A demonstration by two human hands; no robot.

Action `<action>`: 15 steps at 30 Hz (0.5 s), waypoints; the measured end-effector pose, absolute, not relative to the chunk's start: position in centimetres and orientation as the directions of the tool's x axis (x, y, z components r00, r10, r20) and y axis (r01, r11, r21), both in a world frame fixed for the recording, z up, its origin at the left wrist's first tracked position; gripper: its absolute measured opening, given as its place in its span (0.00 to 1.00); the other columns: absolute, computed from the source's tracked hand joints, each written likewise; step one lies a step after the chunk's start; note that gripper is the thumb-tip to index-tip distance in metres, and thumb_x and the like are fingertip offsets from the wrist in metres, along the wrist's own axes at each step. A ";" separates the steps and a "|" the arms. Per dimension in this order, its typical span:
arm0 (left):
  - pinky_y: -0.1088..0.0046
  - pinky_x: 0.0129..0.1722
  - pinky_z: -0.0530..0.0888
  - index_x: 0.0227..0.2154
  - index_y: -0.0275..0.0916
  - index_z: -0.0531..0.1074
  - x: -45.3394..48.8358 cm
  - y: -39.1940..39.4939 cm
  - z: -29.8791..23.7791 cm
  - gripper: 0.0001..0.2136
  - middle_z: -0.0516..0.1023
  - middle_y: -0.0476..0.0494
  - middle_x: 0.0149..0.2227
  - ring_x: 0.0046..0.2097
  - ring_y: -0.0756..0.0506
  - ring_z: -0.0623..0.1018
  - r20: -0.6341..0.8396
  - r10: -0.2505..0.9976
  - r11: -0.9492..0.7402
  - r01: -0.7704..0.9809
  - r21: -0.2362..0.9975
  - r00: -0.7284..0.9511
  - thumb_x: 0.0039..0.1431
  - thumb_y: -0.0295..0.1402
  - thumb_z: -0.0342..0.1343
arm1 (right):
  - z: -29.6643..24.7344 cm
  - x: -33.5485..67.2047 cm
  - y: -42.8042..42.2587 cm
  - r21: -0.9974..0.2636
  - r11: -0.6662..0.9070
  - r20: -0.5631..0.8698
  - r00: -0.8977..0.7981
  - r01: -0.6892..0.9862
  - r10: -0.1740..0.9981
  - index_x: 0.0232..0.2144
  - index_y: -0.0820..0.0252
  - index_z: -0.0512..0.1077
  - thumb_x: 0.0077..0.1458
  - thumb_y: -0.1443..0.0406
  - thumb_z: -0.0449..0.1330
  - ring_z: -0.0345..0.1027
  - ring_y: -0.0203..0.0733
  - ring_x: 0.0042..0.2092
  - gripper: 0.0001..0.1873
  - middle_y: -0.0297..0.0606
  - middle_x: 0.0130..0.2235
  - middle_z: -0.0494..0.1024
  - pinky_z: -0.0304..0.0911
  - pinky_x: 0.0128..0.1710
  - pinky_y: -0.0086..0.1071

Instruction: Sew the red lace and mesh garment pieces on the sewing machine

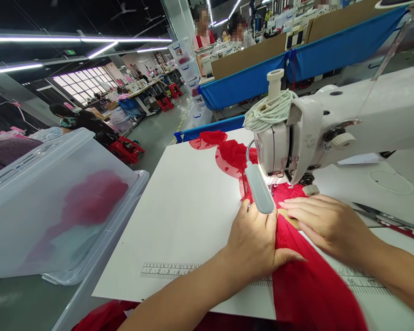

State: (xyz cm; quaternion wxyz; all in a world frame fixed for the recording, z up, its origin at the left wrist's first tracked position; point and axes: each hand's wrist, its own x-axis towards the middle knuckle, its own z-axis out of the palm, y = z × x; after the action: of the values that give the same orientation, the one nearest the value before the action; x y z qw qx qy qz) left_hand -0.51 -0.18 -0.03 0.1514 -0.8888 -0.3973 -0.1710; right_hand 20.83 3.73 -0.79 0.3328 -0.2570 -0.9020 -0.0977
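A strip of red fabric [307,271] with a raised pattern runs from the table's front edge up under the needle area of a white sewing machine [365,105]. My left hand [253,236] rests at the fabric's left edge, its thumb stretched out across the cloth. The grey lamp [260,188] hides some of its fingertips, and a small dark item beside them is too small to name. To the right, my right hand [322,223] lies with fingers extended flat on the fabric, close to the presser foot. A tan piece [289,219] shows beneath its fingers.
More red fabric [232,156] lies behind the needle on the white table [179,197]. Long dark scissors [389,218] are right of my right hand. A translucent plastic bin [51,197] stands at the left. Printed ruler markings [169,270] cross the tabletop. People sit farther back.
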 end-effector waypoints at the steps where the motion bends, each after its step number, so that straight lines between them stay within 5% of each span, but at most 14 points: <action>1: 0.58 0.46 0.69 0.51 0.29 0.76 -0.5 -0.2 0.0 0.45 0.79 0.26 0.48 0.43 0.37 0.79 0.432 0.652 -0.637 0.759 -0.133 0.623 0.66 0.65 0.27 | -0.8 20.8 3.7 0.003 0.847 0.649 -0.646 0.531 0.403 0.42 0.63 0.77 0.68 0.72 0.48 0.80 0.43 0.43 0.16 0.39 0.42 0.85 0.69 0.43 0.37; 15: 0.59 0.44 0.70 0.52 0.29 0.75 -0.4 0.2 0.0 0.44 0.80 0.29 0.48 0.44 0.37 0.79 0.422 0.670 -0.628 0.769 -0.117 0.611 0.66 0.64 0.28 | -0.8 20.5 4.1 0.000 0.816 0.656 -0.616 0.578 0.436 0.39 0.60 0.78 0.69 0.70 0.49 0.80 0.43 0.41 0.17 0.40 0.40 0.86 0.73 0.40 0.36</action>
State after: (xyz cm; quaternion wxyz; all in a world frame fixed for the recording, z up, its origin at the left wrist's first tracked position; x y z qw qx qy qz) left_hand -0.38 0.19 -0.03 0.1450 -0.8857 -0.4062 -0.1716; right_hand 20.53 4.08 -0.82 0.3334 -0.2839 -0.8927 -0.1060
